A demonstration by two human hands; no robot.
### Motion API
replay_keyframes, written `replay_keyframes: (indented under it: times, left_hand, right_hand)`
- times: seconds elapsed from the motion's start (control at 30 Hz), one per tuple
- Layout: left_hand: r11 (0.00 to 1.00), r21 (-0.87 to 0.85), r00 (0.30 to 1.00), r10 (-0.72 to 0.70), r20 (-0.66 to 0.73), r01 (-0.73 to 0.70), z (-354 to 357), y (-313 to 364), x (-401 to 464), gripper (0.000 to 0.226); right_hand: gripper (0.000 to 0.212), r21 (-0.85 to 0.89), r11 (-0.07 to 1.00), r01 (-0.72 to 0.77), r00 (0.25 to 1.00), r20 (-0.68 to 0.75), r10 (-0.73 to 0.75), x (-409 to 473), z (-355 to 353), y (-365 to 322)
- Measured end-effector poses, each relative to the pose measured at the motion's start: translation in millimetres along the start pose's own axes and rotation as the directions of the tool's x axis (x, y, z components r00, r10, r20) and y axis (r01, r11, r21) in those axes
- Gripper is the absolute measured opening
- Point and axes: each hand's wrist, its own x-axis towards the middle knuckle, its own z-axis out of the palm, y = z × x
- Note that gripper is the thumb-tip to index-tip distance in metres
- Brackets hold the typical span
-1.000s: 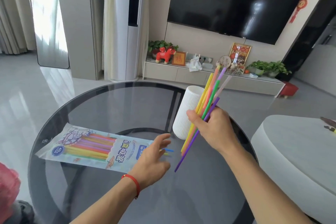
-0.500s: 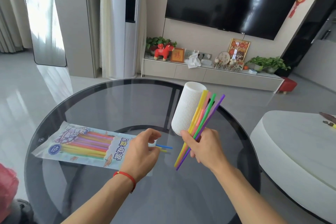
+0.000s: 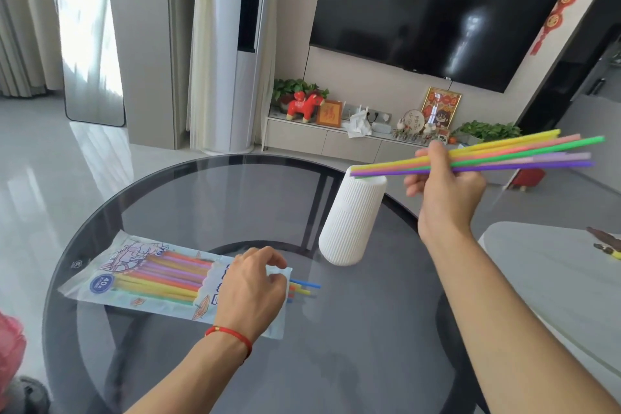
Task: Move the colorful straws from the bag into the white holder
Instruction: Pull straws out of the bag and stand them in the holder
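Note:
A ribbed white holder (image 3: 349, 222) stands on the round glass table (image 3: 369, 329), right of centre. My right hand (image 3: 443, 188) grips a bundle of several colorful straws (image 3: 524, 153), held nearly level, with their left ends over the holder's mouth. The printed clear bag (image 3: 148, 276) lies flat at the left with more straws inside. A few straw tips (image 3: 305, 287) poke out of its open right end. My left hand (image 3: 252, 286) rests on that end of the bag, fingers curled down on it.
A pale round table (image 3: 554, 279) stands close on the right with a small tool (image 3: 605, 245) on it. Beyond the glass table are a low cabinet with ornaments (image 3: 353, 138) and a wall TV (image 3: 447, 7). A red object (image 3: 10, 343) shows at the lower left edge.
My right hand rose and swung the straw bundle from steeply upright to nearly level, bringing its ends over the holder's mouth. My left hand settled onto the bag's open end.

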Motion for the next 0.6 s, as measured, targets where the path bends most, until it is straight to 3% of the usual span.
replay_keyframes:
  times: [0.13,0.27,0.43,0.6]
  left_hand:
    - [1.000,0.017,1.000,0.011,0.004,-0.011,-1,0,0,0.020]
    - [1.000,0.017,1.000,0.013,-0.002,-0.013,-1,-1,0,0.021]
    - [0.997,0.076,1.000,0.023,0.010,-0.024,-2,-2,2,0.018]
    - [0.991,0.115,0.998,0.068,0.017,-0.069,-9,-5,7,0.019]
  right_hand:
    - [0.033,-0.159,0.986,0.044,0.996,-0.067,-0.055,29,13,2]
    - [0.029,-0.299,0.954,0.018,0.999,-0.039,-0.031,35,25,19]
    - [0.030,-0.486,0.868,-0.097,0.984,0.085,0.157,32,33,37]
    - [0.044,-0.487,0.860,-0.153,0.911,0.268,0.314,29,30,32]
